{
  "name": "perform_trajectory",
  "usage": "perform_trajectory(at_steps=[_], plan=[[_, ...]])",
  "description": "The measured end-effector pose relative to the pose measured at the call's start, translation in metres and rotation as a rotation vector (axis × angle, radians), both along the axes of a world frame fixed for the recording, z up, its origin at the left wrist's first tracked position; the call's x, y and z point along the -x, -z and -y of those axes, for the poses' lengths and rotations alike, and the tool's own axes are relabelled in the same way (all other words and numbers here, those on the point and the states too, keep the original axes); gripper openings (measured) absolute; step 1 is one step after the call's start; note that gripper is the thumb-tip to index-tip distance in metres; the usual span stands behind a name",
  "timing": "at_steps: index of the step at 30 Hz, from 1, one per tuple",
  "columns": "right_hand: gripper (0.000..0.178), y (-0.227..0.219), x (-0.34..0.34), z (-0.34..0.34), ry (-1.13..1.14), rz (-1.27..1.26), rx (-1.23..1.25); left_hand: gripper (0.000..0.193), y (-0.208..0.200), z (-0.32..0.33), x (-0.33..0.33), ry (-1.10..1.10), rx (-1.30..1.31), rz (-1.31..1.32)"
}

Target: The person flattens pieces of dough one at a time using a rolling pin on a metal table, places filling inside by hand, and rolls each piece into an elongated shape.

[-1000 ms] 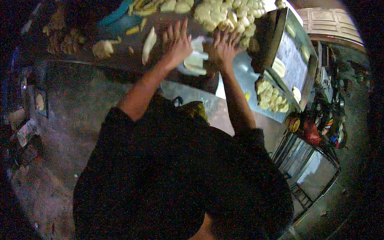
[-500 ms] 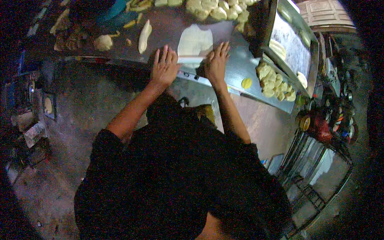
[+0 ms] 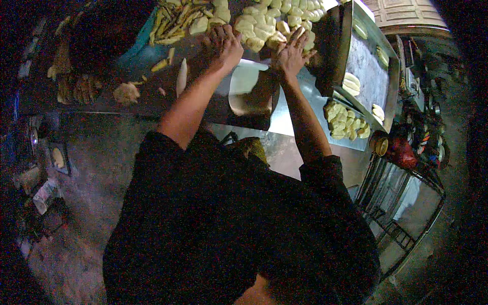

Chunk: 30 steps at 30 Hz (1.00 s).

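Observation:
My left hand (image 3: 223, 46) reaches forward over the metal worktable, fingers slightly bent, beside the dough lumps (image 3: 254, 30) at the back. To its right, my right hand (image 3: 294, 56) has its fingers spread and touches or hovers just over the near edge of those lumps; contact is hard to tell. Neither hand visibly grips anything. Between my forearms a flattened dough sheet (image 3: 249, 84) extends toward me, its near part in shadow and apparently hanging over the table's front edge. A long dough piece (image 3: 181, 79) lies left of my left forearm.
At the right stands a metal tray (image 3: 373, 63) with several shaped dough pieces. Below it sits a cluster of dough balls (image 3: 345, 121). Dough strips (image 3: 178, 23) are piled at the back left, near a ragged dough lump (image 3: 126, 93). A metal rack (image 3: 401, 218) stands lower right.
Both hands have moved forward, away from me, toward the dough lumps. The dough sheet now reaches nearer to me. The small yellow disc at the right no longer shows.

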State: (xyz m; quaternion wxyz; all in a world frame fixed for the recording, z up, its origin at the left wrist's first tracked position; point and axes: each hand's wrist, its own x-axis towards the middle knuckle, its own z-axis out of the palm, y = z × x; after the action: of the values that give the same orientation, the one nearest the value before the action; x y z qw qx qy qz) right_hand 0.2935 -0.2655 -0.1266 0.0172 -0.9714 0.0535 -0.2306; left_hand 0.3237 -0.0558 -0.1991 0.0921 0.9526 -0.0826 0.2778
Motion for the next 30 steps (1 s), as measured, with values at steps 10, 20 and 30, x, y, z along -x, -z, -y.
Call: perform_trajectory(at_steps=[10, 20, 30], plan=[[0.042, -0.036, 0.054, -0.027, -0.541, -0.371, -0.161, 0.028, -0.066, -0.014, 0.051, 0.311, 1.334, -0.298], [0.038, -0.075, 0.030, 0.030, -0.046, 0.022, -0.154, 0.034, -0.067, -0.056, 0.188, 0.893, 0.283, -0.368], [0.029, -0.045, 0.152, -0.016, -0.570, -0.512, -0.513, 0.025, -0.059, -0.034, 0.180, 0.435, 0.367, -0.415]])
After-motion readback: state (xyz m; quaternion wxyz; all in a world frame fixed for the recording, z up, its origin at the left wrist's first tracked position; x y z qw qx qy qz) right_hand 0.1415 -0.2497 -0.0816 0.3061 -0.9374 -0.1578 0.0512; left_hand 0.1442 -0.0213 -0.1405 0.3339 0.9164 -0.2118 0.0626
